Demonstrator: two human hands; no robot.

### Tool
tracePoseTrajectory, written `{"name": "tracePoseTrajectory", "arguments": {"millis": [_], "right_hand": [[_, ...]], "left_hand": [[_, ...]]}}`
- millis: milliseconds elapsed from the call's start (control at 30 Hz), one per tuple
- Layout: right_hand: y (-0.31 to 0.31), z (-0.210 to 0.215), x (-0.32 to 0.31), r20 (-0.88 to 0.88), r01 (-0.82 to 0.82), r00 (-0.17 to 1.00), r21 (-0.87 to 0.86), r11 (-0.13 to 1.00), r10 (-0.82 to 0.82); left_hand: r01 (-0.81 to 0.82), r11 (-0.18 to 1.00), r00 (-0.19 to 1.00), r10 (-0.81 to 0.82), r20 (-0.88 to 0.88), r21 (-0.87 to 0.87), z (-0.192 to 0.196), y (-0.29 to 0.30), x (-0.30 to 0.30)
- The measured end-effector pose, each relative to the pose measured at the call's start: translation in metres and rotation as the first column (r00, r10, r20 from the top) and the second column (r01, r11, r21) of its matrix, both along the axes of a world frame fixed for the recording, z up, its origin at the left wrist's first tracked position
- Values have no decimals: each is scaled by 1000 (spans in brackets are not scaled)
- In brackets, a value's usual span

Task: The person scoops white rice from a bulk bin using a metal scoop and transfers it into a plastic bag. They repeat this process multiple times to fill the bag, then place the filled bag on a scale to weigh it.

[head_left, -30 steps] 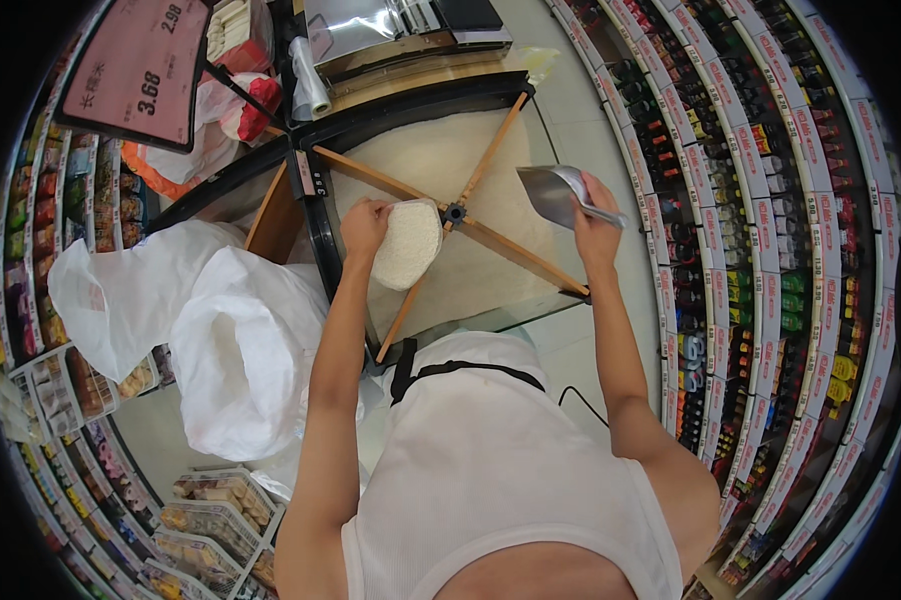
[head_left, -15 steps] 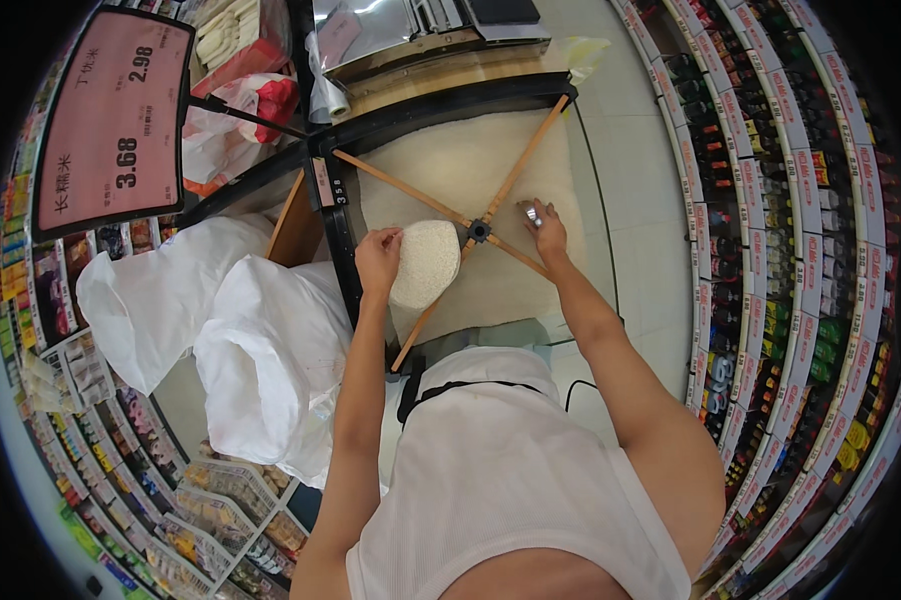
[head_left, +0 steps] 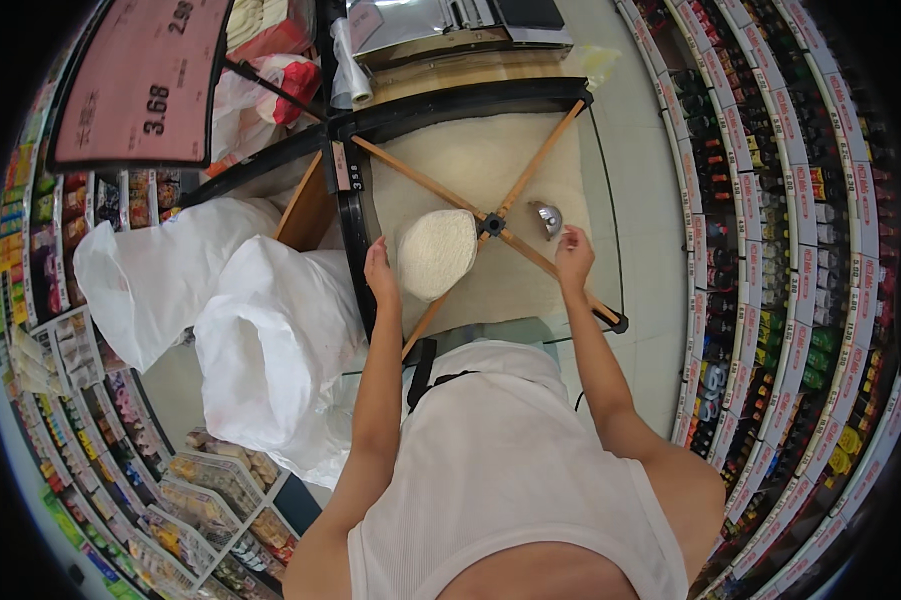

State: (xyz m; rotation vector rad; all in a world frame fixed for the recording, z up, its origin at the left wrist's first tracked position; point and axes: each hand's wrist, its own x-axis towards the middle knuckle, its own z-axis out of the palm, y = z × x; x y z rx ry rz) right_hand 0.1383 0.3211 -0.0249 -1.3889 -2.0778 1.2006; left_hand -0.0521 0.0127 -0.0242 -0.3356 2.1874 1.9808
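A rounded bag of white rice (head_left: 437, 255) lies across the wooden cross bars (head_left: 410, 178), left of their black centre joint. Under the bars, loose rice (head_left: 515, 150) fills a black-framed bin with clear sides. My left hand (head_left: 382, 275) is just left of the bag, fingers loosely extended, with nothing seen in it. To the right of the joint a shiny metal scoop (head_left: 547, 219) sits on the rice. My right hand (head_left: 574, 260) is beside the scoop's lower right, fingers partly curled and apparently off it; a slight touch cannot be ruled out.
White sacks (head_left: 270, 345) stand at the left against the bin. A pink price board (head_left: 140, 90) hangs at the upper left. Beyond the bin is a metal machine (head_left: 420, 35) beside a plastic roll (head_left: 348, 65). Bottle shelves (head_left: 760, 250) line the right side, past a tiled floor (head_left: 642, 210).
My left hand has come off the bag's edge and shifted down. My right hand has let go of the scoop and drawn back to its right. The view has shifted slightly.
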Motion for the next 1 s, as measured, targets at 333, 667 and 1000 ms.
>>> {"name": "tracePoseTrajectory", "arguments": {"millis": [333, 667, 1000], "right_hand": [[-80, 56, -122, 375, -549, 768, -33, 835, 520], [-77, 20, -134, 417, -776, 618, 187, 602, 667], [-120, 76, -120, 231, -689, 636, -259, 677, 736]], "left_hand": [[270, 698, 958, -267, 109, -663, 52, 1, 56], [340, 453, 881, -459, 112, -824, 61, -22, 44], [374, 546, 907, -384, 173, -749, 47, -70, 39]]}}
